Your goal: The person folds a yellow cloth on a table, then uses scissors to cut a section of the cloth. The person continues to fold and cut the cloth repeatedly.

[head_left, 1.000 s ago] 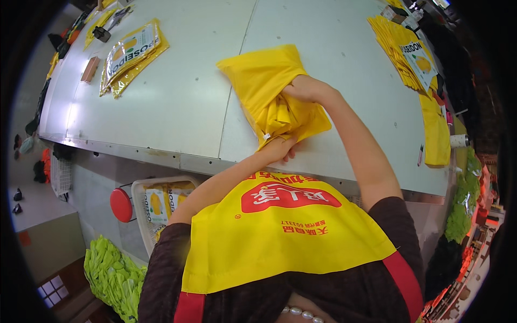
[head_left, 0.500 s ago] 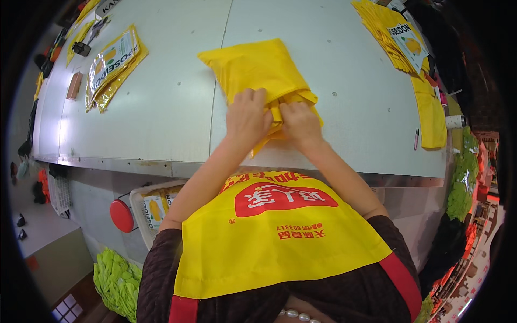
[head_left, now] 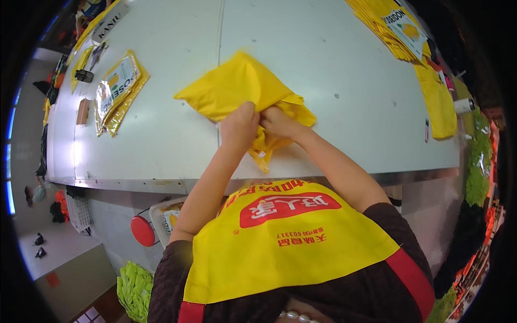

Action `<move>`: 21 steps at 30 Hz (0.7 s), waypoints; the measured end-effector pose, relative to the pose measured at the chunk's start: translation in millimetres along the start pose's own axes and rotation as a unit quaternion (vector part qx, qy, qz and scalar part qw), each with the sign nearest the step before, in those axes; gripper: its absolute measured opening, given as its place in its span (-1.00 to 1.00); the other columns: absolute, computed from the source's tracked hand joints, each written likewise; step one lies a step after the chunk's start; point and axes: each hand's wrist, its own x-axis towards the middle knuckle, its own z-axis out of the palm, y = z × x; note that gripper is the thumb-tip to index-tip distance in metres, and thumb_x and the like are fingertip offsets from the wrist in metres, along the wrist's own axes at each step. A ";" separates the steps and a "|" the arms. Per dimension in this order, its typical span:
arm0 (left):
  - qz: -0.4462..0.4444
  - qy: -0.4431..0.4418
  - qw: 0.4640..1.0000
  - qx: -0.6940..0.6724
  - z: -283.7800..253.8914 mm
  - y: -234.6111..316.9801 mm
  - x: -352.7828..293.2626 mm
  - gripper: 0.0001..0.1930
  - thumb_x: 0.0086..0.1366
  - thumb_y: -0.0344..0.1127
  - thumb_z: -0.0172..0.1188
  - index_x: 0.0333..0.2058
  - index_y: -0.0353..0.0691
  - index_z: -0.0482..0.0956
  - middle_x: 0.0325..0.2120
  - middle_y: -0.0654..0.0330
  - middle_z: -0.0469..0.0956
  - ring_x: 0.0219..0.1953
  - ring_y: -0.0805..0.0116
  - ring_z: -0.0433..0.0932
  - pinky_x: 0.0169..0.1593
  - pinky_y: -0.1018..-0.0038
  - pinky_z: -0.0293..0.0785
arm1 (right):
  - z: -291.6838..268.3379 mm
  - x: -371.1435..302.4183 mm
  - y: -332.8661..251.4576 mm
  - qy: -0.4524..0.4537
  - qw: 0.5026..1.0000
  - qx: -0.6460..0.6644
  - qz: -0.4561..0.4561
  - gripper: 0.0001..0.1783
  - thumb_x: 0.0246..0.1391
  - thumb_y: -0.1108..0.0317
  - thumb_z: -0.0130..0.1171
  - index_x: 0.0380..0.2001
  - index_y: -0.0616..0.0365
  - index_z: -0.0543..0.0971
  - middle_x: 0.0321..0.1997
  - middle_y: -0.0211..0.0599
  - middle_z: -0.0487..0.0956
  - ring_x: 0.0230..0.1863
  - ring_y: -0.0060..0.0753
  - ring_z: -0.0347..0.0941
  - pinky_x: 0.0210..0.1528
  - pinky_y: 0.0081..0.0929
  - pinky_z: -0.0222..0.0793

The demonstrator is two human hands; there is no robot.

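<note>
We're holding yellow cloth [head_left: 231, 86] w/ L hand [head_left: 238, 129] & R hand [head_left: 281, 124] fingers, prob. partway: middle bunched, lower end [head_left: 262, 161] loose.

The person wears a bright yellow apron [head_left: 301, 264] with a stitched hem. Across it sits a red, rounded emblem [head_left: 291, 207] carrying white characters, with smaller red print [head_left: 301, 239] beside it and larger red lettering [head_left: 264, 188] along the far edge. Wide red straps [head_left: 412, 277] run from its corners. Beneath is a dark brown, textured shirt [head_left: 247, 309] with short sleeves [head_left: 169, 274]. A string of white, pearl-like beads [head_left: 296, 316] hangs at the neck. The left hand [head_left: 238, 126] and right hand [head_left: 280, 123] are bare.
</note>
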 end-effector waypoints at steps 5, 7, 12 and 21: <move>0.050 0.032 0.998 0.030 2.8 -4.9 7.5 -0.77 0.17 -0.21 0.13 -0.50 -0.18 0.30 -0.69 0.12 0.45 -0.63 0.11 0.47 -0.58 0.29 0.36 | 1.0 33.9 -27.1 0.167 0.893 0.408 0.093 -0.55 0.03 0.26 0.01 0.04 0.01 0.36 0.16 -0.14 0.33 0.17 -0.22 0.23 0.13 -0.35 0.19; 0.045 0.020 0.999 0.024 1.4 -10.1 8.9 -0.76 0.19 -0.20 0.11 -0.52 -0.18 0.32 -0.71 0.11 0.45 -0.64 0.12 0.47 -0.58 0.28 0.35 | 1.8 42.2 -22.7 0.095 0.948 0.296 0.071 -0.55 0.04 0.22 -0.01 0.04 0.00 0.36 0.16 -0.15 0.33 0.18 -0.22 0.22 0.14 -0.35 0.17; 0.000 0.005 0.999 0.047 -5.1 -34.1 12.2 -0.72 0.23 -0.20 0.09 -0.59 -0.18 0.32 -0.76 0.10 0.43 -0.68 0.10 0.45 -0.60 0.26 0.33 | 28.0 62.1 -13.5 -0.078 0.993 -0.056 -0.068 -0.54 0.08 0.13 -0.05 0.05 0.00 0.34 0.16 -0.18 0.33 0.19 -0.22 0.20 0.18 -0.36 0.11; 0.019 -0.004 1.000 -0.011 9.6 -48.0 -3.9 -0.74 0.16 -0.25 0.19 -0.61 -0.16 0.33 -0.78 0.11 0.40 -0.72 0.18 0.43 -0.65 0.36 0.30 | 69.4 63.8 -22.3 -0.074 0.984 -0.116 -0.114 -0.50 0.11 0.06 -0.08 0.10 -0.01 0.31 0.20 -0.20 0.29 0.23 -0.22 0.13 0.24 -0.38 0.01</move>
